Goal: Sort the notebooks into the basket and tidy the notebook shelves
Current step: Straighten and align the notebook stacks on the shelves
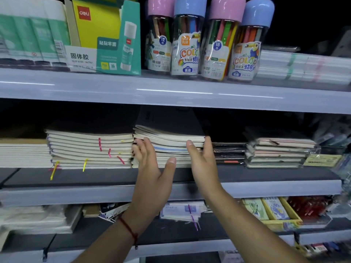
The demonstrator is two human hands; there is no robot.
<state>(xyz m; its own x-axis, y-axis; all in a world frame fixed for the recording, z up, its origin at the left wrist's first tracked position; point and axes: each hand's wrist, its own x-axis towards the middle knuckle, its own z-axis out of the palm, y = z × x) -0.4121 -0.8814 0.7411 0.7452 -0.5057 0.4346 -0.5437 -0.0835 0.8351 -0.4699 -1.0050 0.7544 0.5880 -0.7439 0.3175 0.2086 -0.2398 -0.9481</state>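
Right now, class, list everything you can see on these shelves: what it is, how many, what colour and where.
Glue stick box: one, yellow and teal, top shelf left.
Crayon jars: four, pink and blue caps, top shelf centre.
Notebook stack: one, cream pages, dark cover, middle shelf centre.
Neighbouring stack: one, cream, to its left.
Wrapped notebooks: one pile, middle shelf right.
Left hand: open, touching the notebook stack's left front.
Right hand: open, at its right end.

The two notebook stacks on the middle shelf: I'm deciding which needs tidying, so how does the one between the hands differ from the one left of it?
The middle stack has both hands on its front edge, left hand and right hand; the left stack is untouched. Colored ribbons hang from the left stack; none show on the middle stack. Both are flat piles with cream page edges.
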